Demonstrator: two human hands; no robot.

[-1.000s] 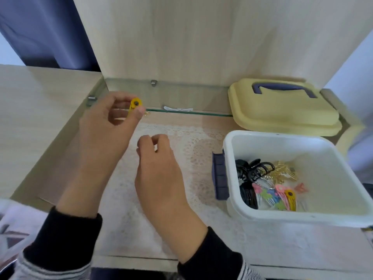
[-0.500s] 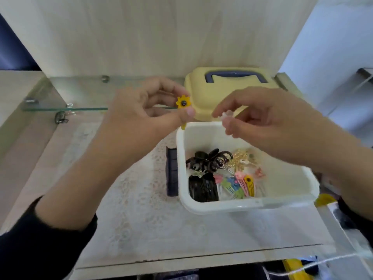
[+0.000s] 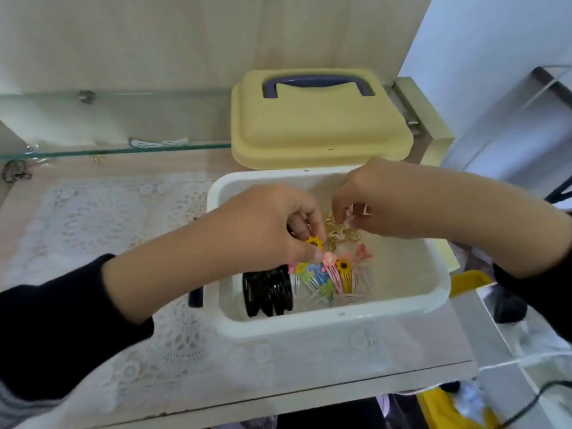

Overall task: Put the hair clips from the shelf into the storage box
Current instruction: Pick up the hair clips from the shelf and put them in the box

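Mid-frame inside the white storage box point(image 3: 309, 324), left hand point(image 3: 266, 230) pinches a yellow flower clip point(image 3: 313, 242), right hand point(image 3: 382, 199) a pink clip point(image 3: 350, 212).

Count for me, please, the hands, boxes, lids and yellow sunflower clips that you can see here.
Hands: 2, the left hand and the right hand, which pinches a pink clip.
Boxes: 1, the white box.
Lids: 1, the yellow lid.
Sunflower clips: 2, one pinched by the left hand, one lying in the box.
Total: 6.
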